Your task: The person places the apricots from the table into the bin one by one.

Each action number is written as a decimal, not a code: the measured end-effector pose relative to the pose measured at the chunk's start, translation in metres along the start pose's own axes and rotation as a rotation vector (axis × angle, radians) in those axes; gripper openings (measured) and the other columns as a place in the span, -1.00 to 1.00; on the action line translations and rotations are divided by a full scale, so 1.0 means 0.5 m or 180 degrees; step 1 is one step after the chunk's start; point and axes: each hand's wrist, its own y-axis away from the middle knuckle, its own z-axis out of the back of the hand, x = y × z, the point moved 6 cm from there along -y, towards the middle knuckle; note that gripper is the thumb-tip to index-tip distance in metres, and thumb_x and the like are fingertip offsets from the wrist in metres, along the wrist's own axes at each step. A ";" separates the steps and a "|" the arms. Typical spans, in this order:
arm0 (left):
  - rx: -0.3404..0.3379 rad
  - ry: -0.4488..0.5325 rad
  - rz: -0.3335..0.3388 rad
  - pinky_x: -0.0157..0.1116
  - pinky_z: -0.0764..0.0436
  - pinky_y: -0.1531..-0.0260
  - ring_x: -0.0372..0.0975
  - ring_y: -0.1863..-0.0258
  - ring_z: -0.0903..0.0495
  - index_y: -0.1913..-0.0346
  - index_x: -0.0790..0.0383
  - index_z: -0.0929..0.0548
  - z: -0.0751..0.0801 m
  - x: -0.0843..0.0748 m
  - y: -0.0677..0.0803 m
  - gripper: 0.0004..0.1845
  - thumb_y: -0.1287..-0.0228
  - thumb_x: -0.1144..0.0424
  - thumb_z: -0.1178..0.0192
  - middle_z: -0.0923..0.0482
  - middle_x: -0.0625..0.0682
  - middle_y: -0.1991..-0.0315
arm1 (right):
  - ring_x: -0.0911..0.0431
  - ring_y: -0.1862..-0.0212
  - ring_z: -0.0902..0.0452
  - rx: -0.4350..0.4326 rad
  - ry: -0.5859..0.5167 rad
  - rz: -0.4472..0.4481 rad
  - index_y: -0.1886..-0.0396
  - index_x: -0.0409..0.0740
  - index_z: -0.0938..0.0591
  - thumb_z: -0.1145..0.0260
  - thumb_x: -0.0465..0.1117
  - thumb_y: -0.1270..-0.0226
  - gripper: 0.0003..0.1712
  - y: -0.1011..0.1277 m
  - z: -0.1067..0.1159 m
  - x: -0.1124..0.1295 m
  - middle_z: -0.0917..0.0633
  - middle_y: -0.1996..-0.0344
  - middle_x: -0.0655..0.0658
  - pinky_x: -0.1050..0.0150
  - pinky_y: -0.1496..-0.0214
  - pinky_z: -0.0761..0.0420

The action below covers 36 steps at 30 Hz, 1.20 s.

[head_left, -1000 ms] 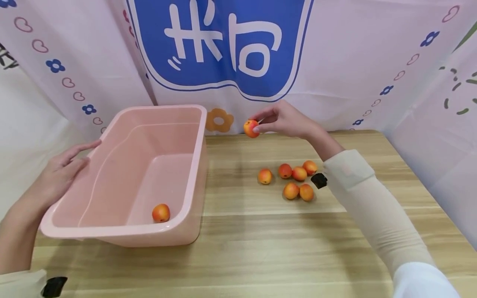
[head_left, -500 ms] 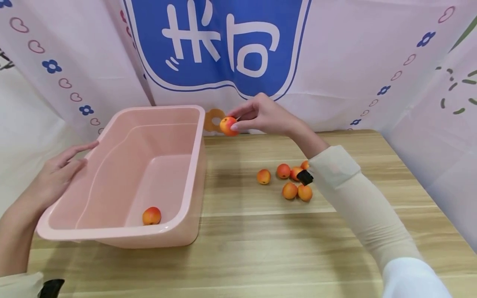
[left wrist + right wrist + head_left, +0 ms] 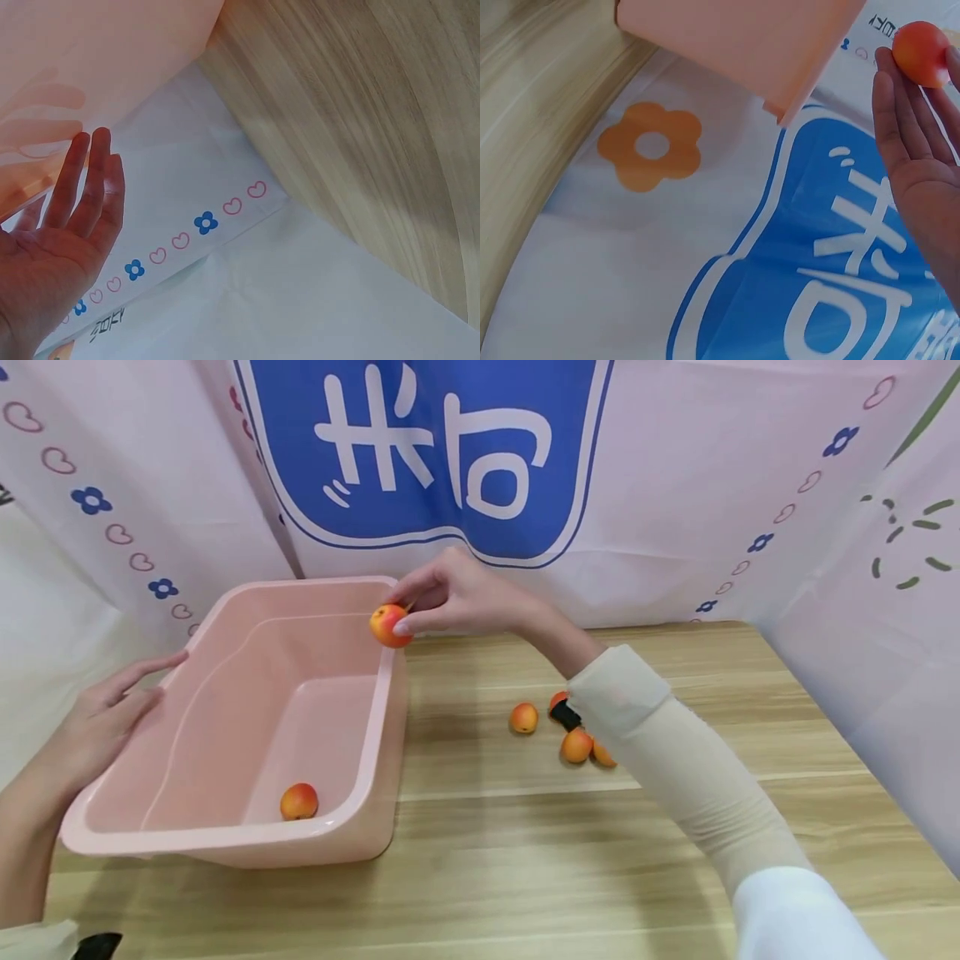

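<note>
My right hand [image 3: 431, 602] pinches a small orange-red apricot [image 3: 388, 625] just over the right rim of the pink tub [image 3: 225, 839]; in the right wrist view the same apricot [image 3: 922, 52] sits at the fingertips [image 3: 889, 82] beside the tub's corner [image 3: 780, 67]. One apricot [image 3: 299, 802] lies inside the tub at its near end. My left hand [image 3: 101, 718] rests with straight fingers against the tub's left wall, seen flat in the left wrist view [image 3: 71, 225]. Several loose apricots [image 3: 524, 718] lie on the wooden table [image 3: 525, 860], partly hidden by my right sleeve [image 3: 675, 768].
A pink curtain with a blue logo panel [image 3: 420, 452] hangs close behind the table and along both sides. The table's right edge [image 3: 862, 760] runs beside the curtain. A black wrist-camera mount [image 3: 564, 714] shows under the right sleeve.
My right hand has carried the apricot left, from above the table to the tub's right rim. The apricot inside the tub has shifted slightly left. The left hand stays on the tub.
</note>
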 end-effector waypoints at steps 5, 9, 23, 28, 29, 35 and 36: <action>0.0006 -0.0047 0.0054 -0.66 -0.38 0.31 -0.66 0.24 -0.42 -0.43 -0.46 -0.47 0.001 0.001 0.003 -0.43 -0.64 0.32 0.06 -0.35 -0.63 -0.08 | 0.11 0.08 -0.78 0.0151 0.0005 0.0081 -0.12 -0.38 -0.72 -0.50 -0.33 -0.31 -0.59 -0.033 -0.039 0.024 -0.79 0.08 -0.18 0.28 -0.08 -0.68; 0.0013 -0.0124 0.0093 -0.67 -0.37 0.29 -0.67 0.22 -0.41 -0.45 -0.47 -0.44 0.001 0.000 0.005 -0.43 -0.64 0.31 0.07 -0.33 -0.63 -0.11 | 0.16 0.09 -0.77 0.0323 0.0058 0.0125 -0.13 -0.37 -0.71 -0.50 -0.32 -0.32 -0.59 -0.060 -0.076 0.040 -0.78 0.05 -0.17 0.34 -0.08 -0.66; 0.0028 0.0023 0.0140 -0.60 -0.45 0.41 -0.59 0.36 -0.50 -0.39 -0.53 -0.48 0.003 0.001 0.008 -0.42 -0.64 0.32 0.05 -0.38 -0.66 0.04 | 0.17 0.00 -0.68 0.0814 0.0421 -0.0008 -0.04 -0.31 -0.71 -0.49 -0.31 -0.34 -0.68 -0.141 -0.184 0.048 -0.75 0.08 -0.12 0.49 -0.07 -0.59; 0.0067 -0.0040 0.0249 -0.61 -0.47 0.38 -0.63 0.31 -0.49 -0.45 -0.51 -0.42 -0.001 0.002 0.007 -0.44 -0.66 0.27 0.07 -0.36 -0.58 -0.11 | 0.16 -0.02 -0.64 0.0792 0.0571 -0.0122 -0.06 -0.29 -0.70 -0.50 -0.29 -0.32 -0.66 -0.167 -0.196 0.040 -0.74 0.05 -0.12 0.52 -0.04 -0.58; 0.0080 -0.0041 0.0263 -0.61 -0.47 0.37 -0.64 0.30 -0.49 -0.46 -0.49 -0.41 -0.001 0.003 0.007 -0.45 -0.67 0.26 0.08 -0.35 -0.58 -0.11 | 0.15 -0.03 -0.64 0.0789 0.0574 -0.0149 -0.08 -0.28 -0.69 -0.50 -0.29 -0.32 -0.64 -0.172 -0.198 0.037 -0.73 0.04 -0.12 0.52 -0.04 -0.58; 0.0140 0.0038 0.0317 -0.50 -0.54 0.48 -0.52 0.40 -0.58 -0.51 -0.41 -0.40 0.000 0.011 0.005 -0.47 -0.68 0.24 0.10 -0.39 -0.60 -0.04 | 0.17 -0.03 -0.62 0.0759 0.0642 -0.0330 -0.14 -0.26 -0.67 -0.51 -0.29 -0.31 -0.57 -0.199 -0.211 0.022 -0.73 0.02 -0.09 0.54 0.00 -0.57; 0.0139 0.0015 0.0329 -0.50 -0.54 0.49 -0.51 0.40 -0.58 -0.52 -0.40 -0.39 0.001 0.013 0.005 -0.47 -0.68 0.23 0.10 -0.38 -0.59 -0.06 | 0.18 -0.03 -0.62 0.0753 0.0660 -0.0350 -0.14 -0.25 -0.68 -0.52 -0.29 -0.30 -0.57 -0.203 -0.213 0.021 -0.73 0.03 -0.08 0.54 0.01 -0.57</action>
